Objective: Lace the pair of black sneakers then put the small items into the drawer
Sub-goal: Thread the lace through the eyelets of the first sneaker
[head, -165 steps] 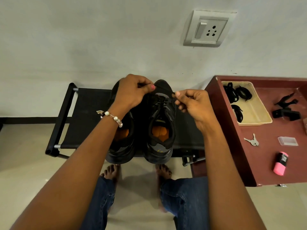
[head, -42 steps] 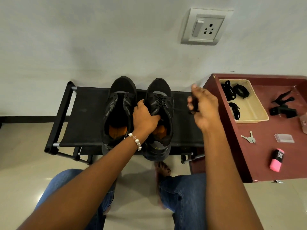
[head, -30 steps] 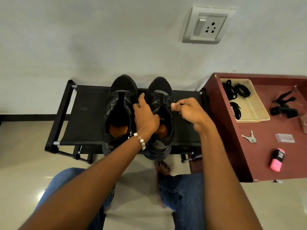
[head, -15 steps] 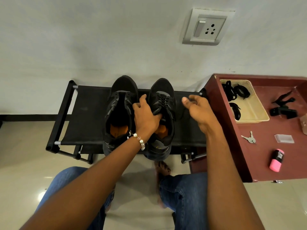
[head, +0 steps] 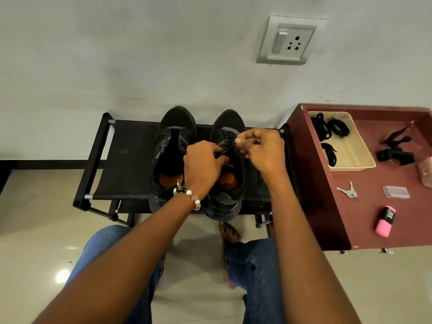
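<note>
Two black sneakers stand side by side on a low black rack (head: 126,160), toes to the wall. The left sneaker (head: 171,146) shows no lace. The right sneaker (head: 230,127) has a black lace through its upper eyelets. My left hand (head: 203,164) grips the right sneaker's tongue and lace area. My right hand (head: 259,148) pinches the black lace end just above that sneaker's eyelets. On the maroon cabinet top (head: 364,220) lie keys (head: 348,191), a clear small box (head: 396,192) and a pink item (head: 385,221).
A cream tray (head: 357,157) on the cabinet holds coiled black laces (head: 327,129). Black clips (head: 395,148) lie to its right. A wall socket (head: 288,40) is above. My knees in jeans and bare feet are below the rack on the tiled floor.
My right hand came back from beside the sneaker and now pinches the lace over the eyelets. My left hand shifted slightly up the right sneaker's tongue.
</note>
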{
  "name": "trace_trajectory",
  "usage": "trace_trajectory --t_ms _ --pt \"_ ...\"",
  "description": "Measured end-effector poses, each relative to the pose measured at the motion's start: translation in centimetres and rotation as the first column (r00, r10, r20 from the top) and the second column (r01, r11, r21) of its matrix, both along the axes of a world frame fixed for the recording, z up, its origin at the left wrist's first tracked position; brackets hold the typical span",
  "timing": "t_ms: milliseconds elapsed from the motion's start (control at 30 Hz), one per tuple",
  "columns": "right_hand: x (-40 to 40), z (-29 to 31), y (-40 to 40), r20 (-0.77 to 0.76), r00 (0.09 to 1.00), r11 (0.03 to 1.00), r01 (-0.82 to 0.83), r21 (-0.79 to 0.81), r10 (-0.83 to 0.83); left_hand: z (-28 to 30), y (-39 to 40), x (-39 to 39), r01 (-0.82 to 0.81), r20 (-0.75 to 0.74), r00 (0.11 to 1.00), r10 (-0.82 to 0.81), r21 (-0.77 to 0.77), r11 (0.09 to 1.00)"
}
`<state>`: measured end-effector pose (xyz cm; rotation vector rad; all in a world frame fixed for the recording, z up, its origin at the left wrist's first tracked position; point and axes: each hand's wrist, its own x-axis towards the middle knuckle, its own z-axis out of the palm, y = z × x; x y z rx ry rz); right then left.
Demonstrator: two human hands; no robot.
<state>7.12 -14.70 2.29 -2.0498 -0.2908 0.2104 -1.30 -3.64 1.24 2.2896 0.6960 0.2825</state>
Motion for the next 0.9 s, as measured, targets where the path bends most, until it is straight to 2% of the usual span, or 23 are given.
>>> trace_trajectory --t_ms 133,267,367,533,900 --pt "-1.0 -0.5 0.2 0.076 0.99 0.973 -0.097 -0.208 0.115 -0.3 0.1 -0.2 -0.02 0.035 0.999 0.021 -0.021 1.0" --pt "-2.4 -1.1 0.6 0.149 0.985 0.959 -0.046 -0.279 0.09 -0.6 0.7 -0.1 -0.025 0.029 0.999 0.027 -0.071 0.997" --pt "-2.7 -1.6 1.3 0.136 0.991 0.977 0.019 -0.214 0.011 -0.6 1.1 0.0 0.004 0.004 1.0 -0.003 -0.098 0.995" --pt "-2.8 -2.0 2.0 0.001 0.997 0.992 0.083 -0.09 -0.083 -0.6 1.8 0.3 0.021 -0.026 0.999 -0.024 -0.13 0.991" --pt "-2.1 -1.5 1.5 -0.199 0.977 0.996 0.08 -0.025 -0.083 -0.4 2.2 0.3 0.018 -0.029 0.999 -0.024 -0.204 0.979"
